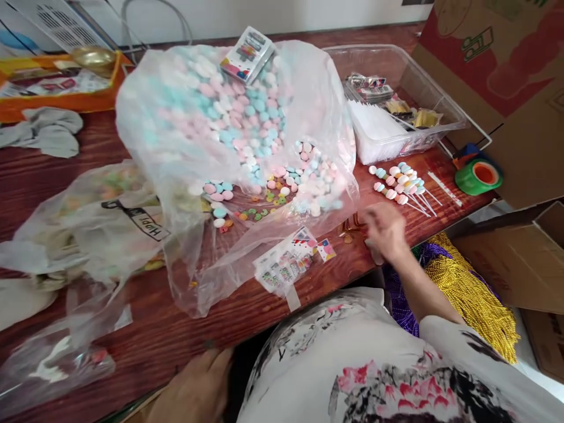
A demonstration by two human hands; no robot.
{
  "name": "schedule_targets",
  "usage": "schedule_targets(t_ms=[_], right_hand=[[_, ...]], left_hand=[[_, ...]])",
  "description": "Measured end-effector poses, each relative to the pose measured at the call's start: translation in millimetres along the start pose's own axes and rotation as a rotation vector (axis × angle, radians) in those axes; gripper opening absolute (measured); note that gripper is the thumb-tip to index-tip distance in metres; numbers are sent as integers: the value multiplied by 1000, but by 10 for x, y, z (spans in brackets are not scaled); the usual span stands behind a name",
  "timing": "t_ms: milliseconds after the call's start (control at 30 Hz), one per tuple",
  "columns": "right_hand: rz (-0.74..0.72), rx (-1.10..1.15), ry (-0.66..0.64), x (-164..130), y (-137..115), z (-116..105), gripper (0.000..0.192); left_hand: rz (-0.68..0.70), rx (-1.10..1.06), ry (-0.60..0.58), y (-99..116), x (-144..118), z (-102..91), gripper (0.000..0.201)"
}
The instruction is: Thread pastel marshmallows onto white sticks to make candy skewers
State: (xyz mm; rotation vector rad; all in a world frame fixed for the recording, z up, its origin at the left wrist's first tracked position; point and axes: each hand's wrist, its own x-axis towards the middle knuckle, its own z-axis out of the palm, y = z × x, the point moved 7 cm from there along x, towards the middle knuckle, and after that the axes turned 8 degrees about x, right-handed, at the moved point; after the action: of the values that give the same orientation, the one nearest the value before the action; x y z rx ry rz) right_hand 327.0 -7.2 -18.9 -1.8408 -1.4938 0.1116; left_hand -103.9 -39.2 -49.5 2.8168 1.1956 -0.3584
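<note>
My right hand (384,232) is blurred at the near edge of the red wooden table (145,329), fingers curled over small orange pieces beside the big clear bag of pink, blue and white candies (229,117). Whether it grips anything cannot be made out. My left hand (196,390) rests low at the table's front edge, fingers together, holding nothing that shows. Finished candy skewers (400,185) lie just beyond my right hand. A small sticker packet (288,261) lies between my hands.
A clear plastic tub (396,61) with white sticks and packets stands at the back right. A green tape roll (478,176) and cardboard boxes (506,64) sit at the right. Crumpled bags (88,229) lie left. Gold and purple tassels (467,288) hang below the table edge.
</note>
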Motion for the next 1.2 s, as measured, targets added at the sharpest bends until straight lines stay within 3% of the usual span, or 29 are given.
schedule_targets(t_ms=[67,100,200,300,500,633,767,867,1000,1100,1200], right_hand=[[200,-403,50,39,532,-337,28],[274,-541,34,36,729,-440,30],[312,-717,-62,11,1033,-498,33],[294,-744,-83,-27,1118,-430,35],[268,-678,-95,-65,985,-450,32],[120,-669,-61,35,517,-819,32],[-57,-852,-269,178,16,-1062,30],[-115,-869,-489,247,-187,-958,26],[-78,-877,-696,346,-217,-630,26],[-103,-888,-738,416,-202,-489,24],[-127,-877,-693,414,-147,-560,21]], left_hand=[[122,1,273,413,522,-397,29],[172,-1,319,638,795,-536,27],[177,66,270,1122,1530,-679,31],[121,145,209,1274,1874,-567,34],[84,112,276,1189,1816,-404,33],[21,141,319,1120,1860,-473,34],[67,143,369,1072,1876,-547,27],[118,121,418,1017,1812,-536,24],[102,120,381,1007,1733,-441,26],[68,77,355,996,1702,-414,29],[53,-118,397,886,1689,-427,23]])
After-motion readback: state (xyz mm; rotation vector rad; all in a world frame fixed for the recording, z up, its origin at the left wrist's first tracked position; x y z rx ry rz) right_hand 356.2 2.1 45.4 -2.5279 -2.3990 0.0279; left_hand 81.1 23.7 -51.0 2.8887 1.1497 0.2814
